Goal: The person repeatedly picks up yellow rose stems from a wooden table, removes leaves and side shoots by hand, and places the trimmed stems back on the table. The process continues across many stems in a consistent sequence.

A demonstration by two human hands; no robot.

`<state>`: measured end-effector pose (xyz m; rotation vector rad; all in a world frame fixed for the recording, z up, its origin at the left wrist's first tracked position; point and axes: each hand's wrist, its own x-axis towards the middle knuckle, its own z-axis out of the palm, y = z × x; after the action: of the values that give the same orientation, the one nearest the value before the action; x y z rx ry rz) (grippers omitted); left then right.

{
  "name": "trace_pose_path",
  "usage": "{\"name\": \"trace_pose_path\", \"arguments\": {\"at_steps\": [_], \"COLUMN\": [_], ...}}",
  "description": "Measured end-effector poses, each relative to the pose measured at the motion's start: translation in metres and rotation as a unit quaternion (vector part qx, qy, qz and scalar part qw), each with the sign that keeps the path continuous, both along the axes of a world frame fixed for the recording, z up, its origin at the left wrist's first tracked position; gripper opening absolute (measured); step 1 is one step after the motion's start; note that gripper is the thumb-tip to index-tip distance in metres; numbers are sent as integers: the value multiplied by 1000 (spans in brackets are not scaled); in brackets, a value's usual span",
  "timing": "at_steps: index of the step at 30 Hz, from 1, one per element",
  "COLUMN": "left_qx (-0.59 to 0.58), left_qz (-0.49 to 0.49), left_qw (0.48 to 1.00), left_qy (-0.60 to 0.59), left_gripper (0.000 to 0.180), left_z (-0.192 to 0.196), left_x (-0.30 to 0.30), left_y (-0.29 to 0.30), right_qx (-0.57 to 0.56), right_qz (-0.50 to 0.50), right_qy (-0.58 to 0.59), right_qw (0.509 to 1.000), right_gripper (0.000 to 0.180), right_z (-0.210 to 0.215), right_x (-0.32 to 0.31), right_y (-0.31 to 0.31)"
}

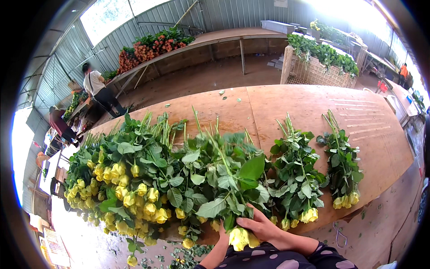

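Observation:
My right hand (262,227) is closed round the leafy stems just behind the blooms of a couple of yellow roses (239,239). Their stems run away from me over the table and look blurred toward the far part. My left hand (221,242) is close beside the same blooms, on their left; its fingers are hidden by leaves and petals. On the left lies a large heap of yellow roses (150,208), blooms toward me and cut stems pointing away. Two smaller bunches lie to the right, a nearer bunch (299,179) and a farther bunch (342,163).
The wooden table (295,101) has thin strips (365,117) laid at its right. Beyond it stand a woven crate (309,71) of greenery and a long bench (219,36) with orange flowers (156,47). One person (95,83) stands at the far left. Cut leaves litter the floor.

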<state>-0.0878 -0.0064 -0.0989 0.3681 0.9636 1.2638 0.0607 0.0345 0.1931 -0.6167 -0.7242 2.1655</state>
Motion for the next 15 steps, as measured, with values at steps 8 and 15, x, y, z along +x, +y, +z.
{"name": "trace_pose_path", "arguments": {"at_steps": [8, 15], "left_qx": [-180, -226], "left_qz": [-8, -112], "left_qw": [973, 967], "left_qy": [143, -27], "left_gripper": [42, 22], "left_z": [85, 140], "left_x": [-25, -57], "left_y": [8, 9], "right_qx": [-20, -169], "right_qz": [-66, -78], "right_qy": [-155, -208], "right_qw": [985, 960], "right_gripper": [42, 34], "right_z": [-71, -107], "right_x": [12, 28], "right_y": [2, 16]}}
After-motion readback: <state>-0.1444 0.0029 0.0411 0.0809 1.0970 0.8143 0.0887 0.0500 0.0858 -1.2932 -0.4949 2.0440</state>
